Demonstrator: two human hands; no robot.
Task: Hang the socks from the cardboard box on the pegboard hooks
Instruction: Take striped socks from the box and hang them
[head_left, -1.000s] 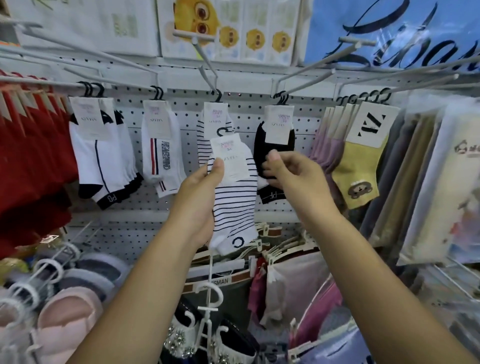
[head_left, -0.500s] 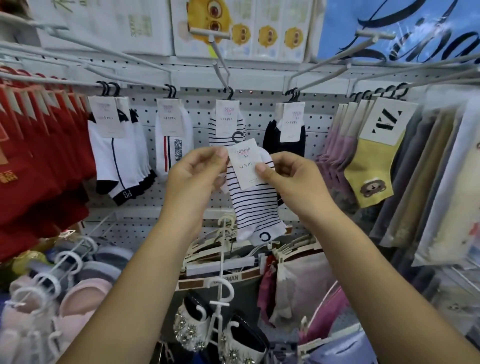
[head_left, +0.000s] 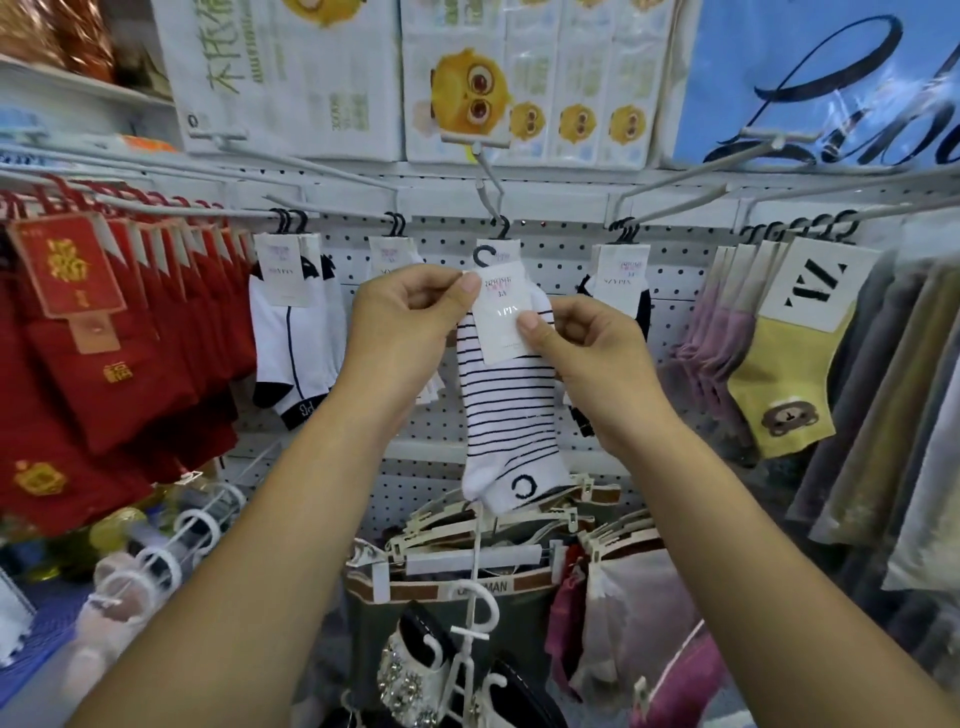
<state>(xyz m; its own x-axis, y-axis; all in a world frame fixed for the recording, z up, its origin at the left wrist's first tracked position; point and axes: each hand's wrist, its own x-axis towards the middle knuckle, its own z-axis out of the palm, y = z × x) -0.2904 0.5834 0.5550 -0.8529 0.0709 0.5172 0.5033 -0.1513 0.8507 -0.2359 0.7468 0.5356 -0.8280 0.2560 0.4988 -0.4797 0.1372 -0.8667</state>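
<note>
I hold a white sock with thin black stripes (head_left: 511, 410) up in front of the white pegboard (head_left: 561, 260). Its paper label carries a small black hook at the top. My left hand (head_left: 410, 317) pinches the label's upper left corner, just under that hook. My right hand (head_left: 587, 348) pinches the label's lower right edge. The sock hangs straight down between my hands. Directly above is a long white peg hook (head_left: 488, 192) with another striped sock's label hanging on it, mostly hidden behind the held sock. The cardboard box is out of view.
Neighbouring hooks carry white socks (head_left: 291, 332), a black sock (head_left: 618, 280), red socks (head_left: 104, 338) at the left and a yellow bear sock (head_left: 789, 374) at the right. Clip hangers with underwear (head_left: 467, 566) and slippers (head_left: 135, 582) hang below. Boxes (head_left: 405, 78) stand on the shelf above.
Both hands have lifted the striped sock higher, toward the middle hook. My right hand, apart from it a second ago, now pinches the label. The view has come closer to the pegboard.
</note>
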